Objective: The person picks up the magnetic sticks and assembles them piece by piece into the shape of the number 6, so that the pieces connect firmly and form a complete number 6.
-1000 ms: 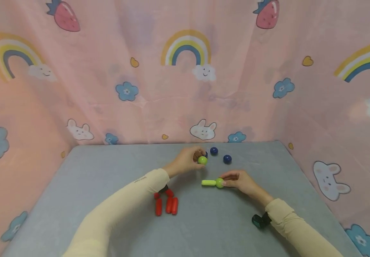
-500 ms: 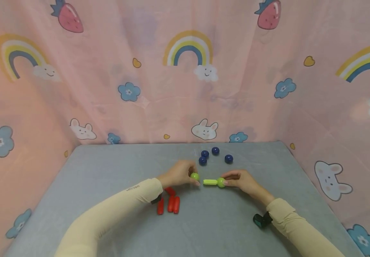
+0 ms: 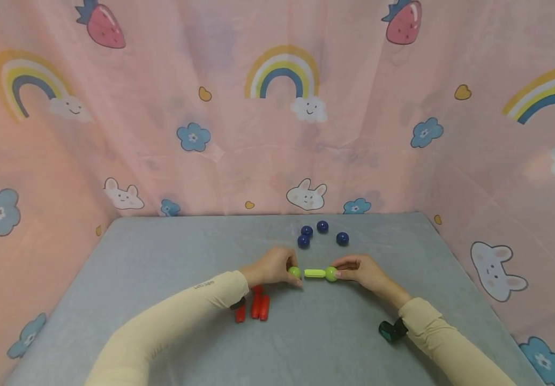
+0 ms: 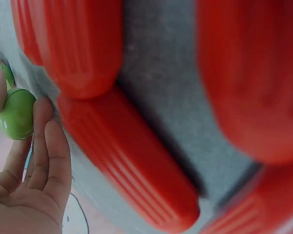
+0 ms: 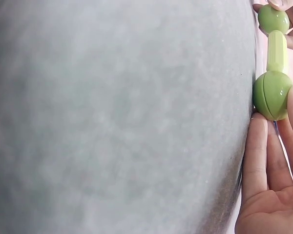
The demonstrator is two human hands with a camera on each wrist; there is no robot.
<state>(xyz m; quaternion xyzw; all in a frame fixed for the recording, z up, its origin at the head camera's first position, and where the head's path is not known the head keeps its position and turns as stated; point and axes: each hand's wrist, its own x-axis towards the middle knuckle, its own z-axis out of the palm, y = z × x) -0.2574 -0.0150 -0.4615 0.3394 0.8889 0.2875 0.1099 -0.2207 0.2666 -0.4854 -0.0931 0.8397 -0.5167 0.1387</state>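
Note:
My left hand (image 3: 274,265) pinches a green ball (image 3: 294,272) between thumb and fingers, low over the table. To its right lies a short yellow-green rod (image 3: 314,273), joined at its right end to a second green ball (image 3: 331,274). That second ball is held in the fingertips of my right hand (image 3: 366,274). In the head view, a narrow gap separates the left ball from the rod's free end. The right wrist view lines up both balls and the rod (image 5: 277,51); whether they touch cannot be told there. Fingers partly cover the left ball (image 4: 17,114).
Several red rods (image 3: 264,307) lie by my left wrist, some hidden beneath the forearm. Several dark blue balls (image 3: 304,241) sit near the back of the grey table (image 3: 186,241). A patterned pink curtain (image 3: 229,177) hangs behind and at both sides.
The left hand has brought its green ball from beside the blue balls toward me, level with the rod's free end. The right hand has stayed almost still with its ball and rod.

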